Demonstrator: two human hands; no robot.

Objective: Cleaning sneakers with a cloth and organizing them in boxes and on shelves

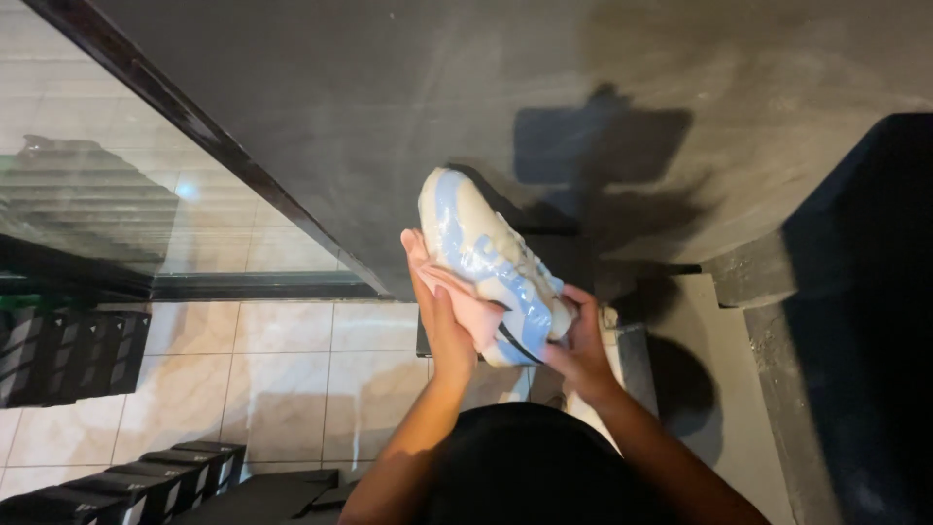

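Nearest to us: our dark garment (544, 467) fills the bottom of the view, and both our forearms go up from it.
Left hand: our left hand (442, 316) lies flat along the left side of the shoe, its fingers stretched out and pressing a pink cloth (476, 311) against it; they are not curled around anything.
Right hand: our right hand (581, 345) is closed on the near end of the shoe, with the fingers wrapped around the heel part from the right.
Shoe: the white and light blue sneaker (491, 262) is in the air between both hands, in front of a dark grey wall (389, 87).
Long axis: it runs from the heel, low and right at our right hand, up and to the left toward the toe, which points away from us.
Which hand is nearer: both touch it; the right one carries it, the left one only lies on its side.
Boxes: black shoe boxes (146, 481) with small white labels on their ends stand in a row on the tiled floor (282, 389) at the lower left, and more black boxes (68, 355) stand at the left edge.
Lower right: a dark block (865, 321) stands there; we cannot tell what it is.
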